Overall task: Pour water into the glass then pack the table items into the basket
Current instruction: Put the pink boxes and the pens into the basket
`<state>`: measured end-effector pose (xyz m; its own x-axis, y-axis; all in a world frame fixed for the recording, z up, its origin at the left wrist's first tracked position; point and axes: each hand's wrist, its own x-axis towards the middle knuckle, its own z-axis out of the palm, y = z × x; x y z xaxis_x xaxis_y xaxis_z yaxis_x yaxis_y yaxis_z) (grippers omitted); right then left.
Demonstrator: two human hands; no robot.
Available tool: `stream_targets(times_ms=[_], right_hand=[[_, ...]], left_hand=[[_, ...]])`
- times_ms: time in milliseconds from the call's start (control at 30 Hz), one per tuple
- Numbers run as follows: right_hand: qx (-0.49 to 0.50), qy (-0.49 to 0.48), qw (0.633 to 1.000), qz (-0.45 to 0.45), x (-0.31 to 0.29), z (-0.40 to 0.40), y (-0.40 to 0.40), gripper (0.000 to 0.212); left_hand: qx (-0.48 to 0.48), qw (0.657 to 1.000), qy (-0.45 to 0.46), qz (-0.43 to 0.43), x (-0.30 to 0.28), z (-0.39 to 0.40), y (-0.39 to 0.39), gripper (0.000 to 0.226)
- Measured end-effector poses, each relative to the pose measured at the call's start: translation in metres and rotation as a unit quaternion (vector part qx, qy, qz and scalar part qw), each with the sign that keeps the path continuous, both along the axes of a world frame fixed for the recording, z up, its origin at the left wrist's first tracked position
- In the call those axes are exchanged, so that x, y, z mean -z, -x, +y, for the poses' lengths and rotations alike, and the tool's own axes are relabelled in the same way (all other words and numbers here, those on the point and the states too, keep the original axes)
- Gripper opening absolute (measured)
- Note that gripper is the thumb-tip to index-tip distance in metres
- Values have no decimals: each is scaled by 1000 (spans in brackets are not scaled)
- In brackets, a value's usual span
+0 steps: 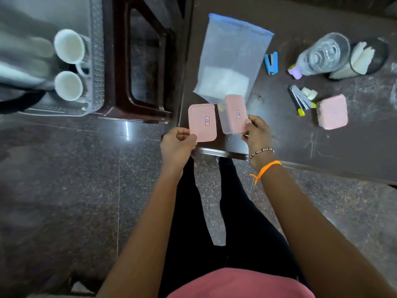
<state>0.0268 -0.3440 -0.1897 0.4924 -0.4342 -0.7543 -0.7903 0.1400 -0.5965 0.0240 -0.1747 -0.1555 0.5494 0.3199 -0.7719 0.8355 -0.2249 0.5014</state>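
Pink-lidded boxes: left hand (178,143) pinches one (202,122), right hand (254,132) grips a clear tilted one (234,115), above the tabletop (322,151) edge; labels unreadable. Two cups (68,65) sit in the basket (96,61).

three pink boxes (202,122), two cups (69,45)

dim indoor light, glare streak on the floor (127,127), blurred warped left edge.

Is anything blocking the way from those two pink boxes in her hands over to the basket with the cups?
Partly. The dark brown stool stands between the table and the basket. The pink boxes, in the left hand and right hand, would probably be carried over it.
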Motion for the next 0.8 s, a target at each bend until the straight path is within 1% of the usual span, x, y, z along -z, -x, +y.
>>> stream_targets(times_ms=[67, 167, 300, 367, 500, 633, 700, 800], right_hand=[[-5, -38, 999, -32, -12, 33, -21, 23], [-22, -88, 993, -72, -30, 80, -54, 31], [-33, -126, 985, -114, -54, 137, -98, 32], [-37, -139, 980, -135, -63, 162, -120, 30], [-45, -130, 976, -169, -71, 198, -159, 16], [-37, -113, 977, -180, -69, 220, -186, 11], [-36, -112, 977, -179, -66, 226, -193, 11], [-45, -98, 978, -180, -61, 235, -199, 9]], left_hand=[[-41, 999, 2, -33, -14, 25, -13, 14], [-78, 994, -19, -79, -33, 62, -37, 15], [-109, 985, -29, -127, -53, 113, -77, 15], [-105, 981, -62, -151, -58, 138, -102, 12], [-52, 972, -150, -175, -57, 175, -156, 26], [60, 959, -227, -161, -44, 196, -210, 31], [102, 954, -244, -139, -35, 200, -230, 31], [131, 954, -248, -105, -22, 203, -248, 33]])
